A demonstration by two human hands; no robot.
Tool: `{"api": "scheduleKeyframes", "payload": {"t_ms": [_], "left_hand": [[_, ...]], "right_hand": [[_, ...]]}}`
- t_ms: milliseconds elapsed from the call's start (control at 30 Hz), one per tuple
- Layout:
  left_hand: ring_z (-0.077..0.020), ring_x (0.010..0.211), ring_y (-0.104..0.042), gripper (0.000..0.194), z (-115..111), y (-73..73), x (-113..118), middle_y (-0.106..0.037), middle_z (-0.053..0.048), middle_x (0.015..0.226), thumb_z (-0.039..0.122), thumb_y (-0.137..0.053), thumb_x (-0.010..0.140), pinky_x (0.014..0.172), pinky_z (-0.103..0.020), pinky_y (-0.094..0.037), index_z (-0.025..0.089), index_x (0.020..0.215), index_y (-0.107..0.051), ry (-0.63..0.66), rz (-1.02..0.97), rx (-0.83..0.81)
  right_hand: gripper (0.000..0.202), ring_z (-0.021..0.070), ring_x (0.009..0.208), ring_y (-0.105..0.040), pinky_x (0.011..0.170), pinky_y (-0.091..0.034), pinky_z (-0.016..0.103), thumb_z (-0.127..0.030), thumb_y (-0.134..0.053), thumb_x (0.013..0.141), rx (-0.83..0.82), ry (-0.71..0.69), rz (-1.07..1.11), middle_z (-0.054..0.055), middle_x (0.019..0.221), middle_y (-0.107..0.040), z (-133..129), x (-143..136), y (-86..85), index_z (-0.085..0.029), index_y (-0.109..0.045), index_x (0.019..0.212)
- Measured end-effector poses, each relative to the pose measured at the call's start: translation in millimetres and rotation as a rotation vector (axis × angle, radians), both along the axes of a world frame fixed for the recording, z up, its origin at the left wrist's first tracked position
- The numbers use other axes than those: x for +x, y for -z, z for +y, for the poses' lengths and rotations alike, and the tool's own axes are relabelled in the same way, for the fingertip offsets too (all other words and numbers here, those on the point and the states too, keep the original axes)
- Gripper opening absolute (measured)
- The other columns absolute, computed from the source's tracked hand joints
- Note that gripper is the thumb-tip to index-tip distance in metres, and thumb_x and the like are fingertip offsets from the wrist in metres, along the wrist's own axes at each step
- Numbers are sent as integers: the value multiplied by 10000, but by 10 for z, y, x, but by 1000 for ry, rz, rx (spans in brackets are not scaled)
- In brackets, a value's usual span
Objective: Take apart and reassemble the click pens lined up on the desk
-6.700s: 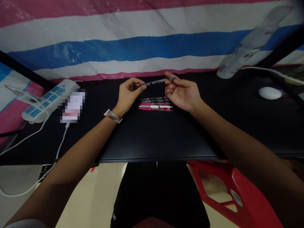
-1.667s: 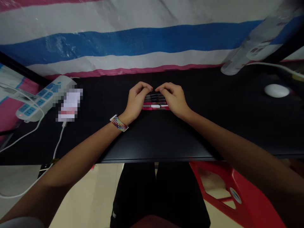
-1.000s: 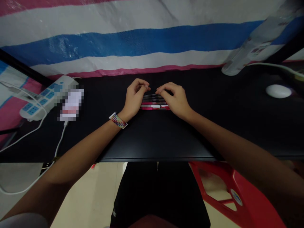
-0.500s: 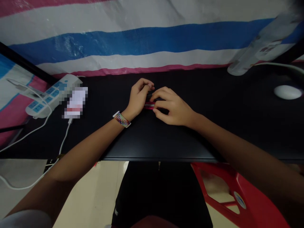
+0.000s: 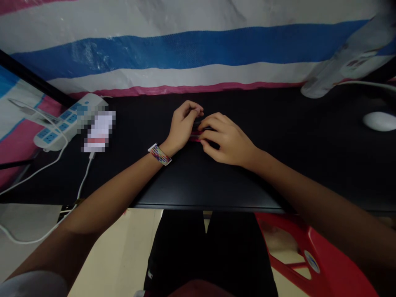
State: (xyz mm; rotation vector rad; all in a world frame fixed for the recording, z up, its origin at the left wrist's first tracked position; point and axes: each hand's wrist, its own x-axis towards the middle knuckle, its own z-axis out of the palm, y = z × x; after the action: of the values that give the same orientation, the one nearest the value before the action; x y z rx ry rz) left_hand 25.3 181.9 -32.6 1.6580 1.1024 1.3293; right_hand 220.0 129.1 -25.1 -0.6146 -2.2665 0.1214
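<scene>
A small red and dark object lies on the black table between my hands, mostly covered by them. My left hand, with a woven band at its wrist, rests against its left side; thumb and fingers are pinched together above it, and whatever they hold is too small to make out. From the right, my right hand has its curved fingers on the object's right end, thumb nearest the table's front edge.
A white power strip and a blurred-out phone with a white cable lie at the left. On the right are a white mouse and a pale cylinder. A red stool stands below the table's front edge.
The camera view has shifted slightly. Both hands keep nearly the same pose around the red object.
</scene>
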Motion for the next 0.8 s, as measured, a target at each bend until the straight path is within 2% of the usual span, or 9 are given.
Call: {"api": "scheduleKeyframes", "payload": {"t_ms": [67, 200, 300, 500, 667, 800], "left_hand": [[-173, 980, -764, 163, 7, 6, -5, -777, -29, 986, 139, -602, 1050, 966, -331, -617, 232, 964, -704, 6, 3, 6], [-174, 986, -768, 166, 21, 23, -12, -779, -32, 980, 135, -600, 1050, 957, -330, -617, 229, 971, -712, 4, 6, 15], [-178, 986, -767, 166, 26, 31, -14, -785, -34, 991, 143, -595, 1059, 965, -342, -619, 228, 975, -710, 2, 17, 23], [-179, 983, -768, 161, 27, 27, -15, -784, -37, 995, 161, -596, 1079, 967, -346, -614, 228, 979, -703, -3, 40, 26], [-178, 990, -770, 180, 30, 30, -25, -781, -37, 985, 129, -584, 1066, 954, -335, -612, 224, 977, -708, 10, 26, 21], [-175, 996, -772, 162, 41, 39, -25, -778, -35, 992, 146, -599, 1068, 976, -335, -612, 225, 973, -705, 18, 14, 20]], "right_hand": [[198, 359, 1165, -691, 962, -585, 558, -135, -656, 1041, 12, 11, 7, 149, 1154, -787, -1, 4, -3, -218, -789, 919], [189, 345, 1160, -691, 963, -578, 545, -143, -656, 1044, 34, -83, -9, 137, 1160, -788, -21, -14, -4, -220, -779, 923], [173, 324, 1107, -678, 943, -558, 523, -145, -659, 1042, 39, -89, -18, 124, 1146, -785, -27, -11, -24, -225, -781, 949], [171, 279, 922, -592, 834, -474, 448, -188, -664, 1059, 73, -74, -124, 93, 925, -740, 11, 57, -76, -210, -787, 943], [150, 286, 958, -602, 895, -478, 453, -205, -676, 1056, 57, -88, -156, 92, 948, -753, 18, 72, -74, -212, -824, 1031], [158, 291, 956, -616, 883, -466, 447, -238, -691, 1057, 16, -101, -186, 97, 957, -795, 55, 116, -76, -195, -839, 1089]]}}
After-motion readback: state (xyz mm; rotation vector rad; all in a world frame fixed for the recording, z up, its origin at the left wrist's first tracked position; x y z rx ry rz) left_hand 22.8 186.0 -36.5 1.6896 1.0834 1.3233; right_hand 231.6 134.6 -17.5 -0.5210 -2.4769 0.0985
